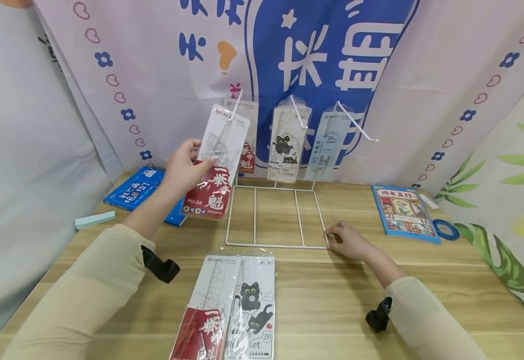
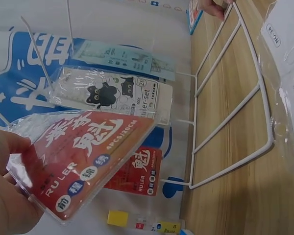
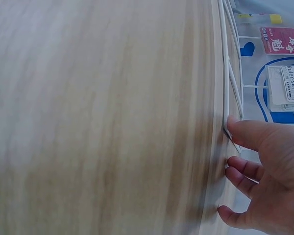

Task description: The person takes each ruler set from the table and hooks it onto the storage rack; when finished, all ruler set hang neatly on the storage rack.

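My left hand [image 1: 188, 170] pinches a ruler set [image 1: 216, 165] in a clear sleeve with a red lower part, thumb across its front. The pack is tilted, its top overlapping the left prong of a white wire display rack [image 1: 277, 246]. Behind it, a matching red ruler set [image 2: 137, 171] hangs on the rack. A black-cat ruler set [image 1: 289, 145] hangs in the middle and a light blue ruler set [image 1: 329, 145] on the right. My right hand [image 1: 348, 241] holds the rack's front right corner, thumb against the wire [image 3: 227, 98] in the right wrist view.
Two more ruler packs, one red [image 1: 203, 320] and one with cats [image 1: 250, 305], lie at the table's front. Blue books [image 1: 131, 190] are at the left beside a light blue strip [image 1: 95, 220]. A comic-style book [image 1: 403, 212] and a blue tape roll [image 1: 446, 229] lie right.
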The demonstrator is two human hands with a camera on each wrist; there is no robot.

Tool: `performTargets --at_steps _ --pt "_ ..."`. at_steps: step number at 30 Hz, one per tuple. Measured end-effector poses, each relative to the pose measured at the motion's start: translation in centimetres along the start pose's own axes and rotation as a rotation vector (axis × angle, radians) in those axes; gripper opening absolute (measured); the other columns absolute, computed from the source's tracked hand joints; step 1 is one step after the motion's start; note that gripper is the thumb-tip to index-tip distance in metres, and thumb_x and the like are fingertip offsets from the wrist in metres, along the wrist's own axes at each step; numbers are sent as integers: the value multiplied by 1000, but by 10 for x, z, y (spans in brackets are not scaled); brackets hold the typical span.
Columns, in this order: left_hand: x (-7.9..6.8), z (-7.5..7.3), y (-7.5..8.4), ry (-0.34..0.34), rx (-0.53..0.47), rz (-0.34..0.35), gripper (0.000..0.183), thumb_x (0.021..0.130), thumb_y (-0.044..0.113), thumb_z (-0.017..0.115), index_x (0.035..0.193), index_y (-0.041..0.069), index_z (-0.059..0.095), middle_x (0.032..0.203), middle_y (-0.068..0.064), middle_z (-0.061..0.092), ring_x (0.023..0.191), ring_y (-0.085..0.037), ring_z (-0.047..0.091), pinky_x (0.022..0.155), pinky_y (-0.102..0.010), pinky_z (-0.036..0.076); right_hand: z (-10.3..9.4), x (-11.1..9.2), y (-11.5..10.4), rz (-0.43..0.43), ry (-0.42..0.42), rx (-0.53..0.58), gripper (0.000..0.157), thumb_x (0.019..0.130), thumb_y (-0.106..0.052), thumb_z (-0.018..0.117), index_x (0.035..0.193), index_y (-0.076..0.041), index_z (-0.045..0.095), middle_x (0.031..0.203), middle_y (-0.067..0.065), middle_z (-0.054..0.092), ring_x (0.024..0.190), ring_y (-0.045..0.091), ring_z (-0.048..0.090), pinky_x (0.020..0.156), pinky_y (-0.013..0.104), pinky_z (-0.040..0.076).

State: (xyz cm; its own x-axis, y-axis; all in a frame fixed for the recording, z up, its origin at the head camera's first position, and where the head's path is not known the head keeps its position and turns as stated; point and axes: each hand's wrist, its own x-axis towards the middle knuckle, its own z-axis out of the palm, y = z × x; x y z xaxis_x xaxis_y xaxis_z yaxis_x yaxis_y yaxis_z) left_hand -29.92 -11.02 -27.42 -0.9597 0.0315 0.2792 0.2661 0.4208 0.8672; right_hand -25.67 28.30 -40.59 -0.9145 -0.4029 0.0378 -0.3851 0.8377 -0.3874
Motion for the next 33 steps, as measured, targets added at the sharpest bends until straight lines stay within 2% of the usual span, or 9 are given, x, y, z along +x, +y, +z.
performTargets --at_steps 11,15,20,29,33 --pt "33 14 -5 74 42 24 39 86 14 60 121 3 45 107 -17 60 88 -28 61 70 -36 54 -1 0 -1 6 1 2 35 83 -13 65 112 4 57 107 20 50 100 38 49 90 52 38" --pt "39 18 -7 92 56 32 38 86 13 60 119 3 46 105 -18 61 86 -28 61 69 -36 53 -1 0 -2 -1 5 -4 35 82 -13 65 111 5 57 106 20 50 100 38 49 90 52 38" --pt "47 21 -8 99 62 8 37 86 12 60 119 2 47 108 -19 60 88 -29 61 70 -37 53 0 0 -1 -10 16 -20 35 82 -12 65 111 5 58 105 21 50 99 38 49 90 51 39" --pt "61 25 -15 95 143 -22 30 86 19 60 107 -2 54 107 -18 58 96 -28 55 83 -39 47 1 0 1 -2 16 -12 34 81 -11 65 111 5 58 106 20 51 100 37 49 90 51 39" --pt "65 27 -20 106 177 -26 31 86 23 60 104 -3 55 103 -18 58 93 -28 53 83 -39 45 1 1 2 1 15 -14 34 82 -11 65 111 4 58 106 19 51 100 37 49 90 50 39"
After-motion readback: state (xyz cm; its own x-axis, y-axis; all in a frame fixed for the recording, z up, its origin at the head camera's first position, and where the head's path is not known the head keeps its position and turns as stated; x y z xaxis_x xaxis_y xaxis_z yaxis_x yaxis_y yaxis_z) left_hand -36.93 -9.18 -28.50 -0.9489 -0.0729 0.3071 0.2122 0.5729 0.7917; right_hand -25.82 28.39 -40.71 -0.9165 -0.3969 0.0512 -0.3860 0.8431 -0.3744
